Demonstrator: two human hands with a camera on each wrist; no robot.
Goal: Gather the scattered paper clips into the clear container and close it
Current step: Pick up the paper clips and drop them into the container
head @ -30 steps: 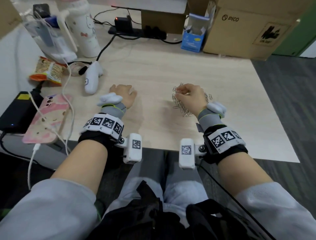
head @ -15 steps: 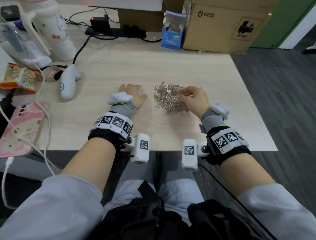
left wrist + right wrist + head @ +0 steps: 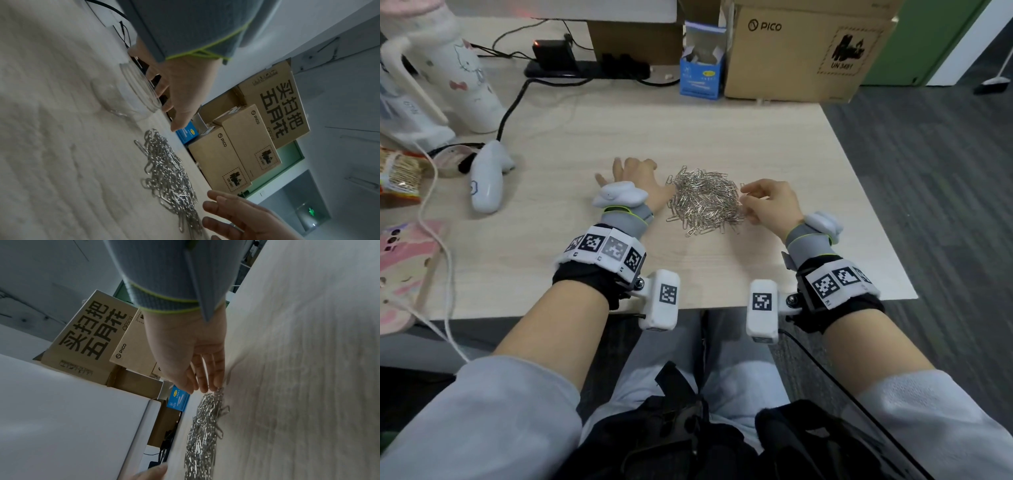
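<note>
A heap of silver paper clips (image 3: 705,202) lies in the middle of the wooden table (image 3: 688,130). My left hand (image 3: 637,174) lies flat just left of the heap, fingers straight. In the left wrist view it hovers over the rim of the low clear container (image 3: 131,95), which it hides from the head view. My right hand (image 3: 767,202) sits at the heap's right edge with relaxed fingers. In the right wrist view its fingertips (image 3: 205,386) touch the nearest paper clips (image 3: 203,426). It holds nothing.
A small blue box (image 3: 702,73) and a PICO cardboard box (image 3: 801,51) stand at the back. A white controller (image 3: 488,178), white bottle (image 3: 462,72), cables, snack packet (image 3: 397,174) and pink phone (image 3: 400,267) crowd the left. The table's right edge (image 3: 873,212) is close to my right hand.
My right hand has drawn back from on top of the clips to the heap's right edge. The left hand has stayed put. The head view has shifted.
</note>
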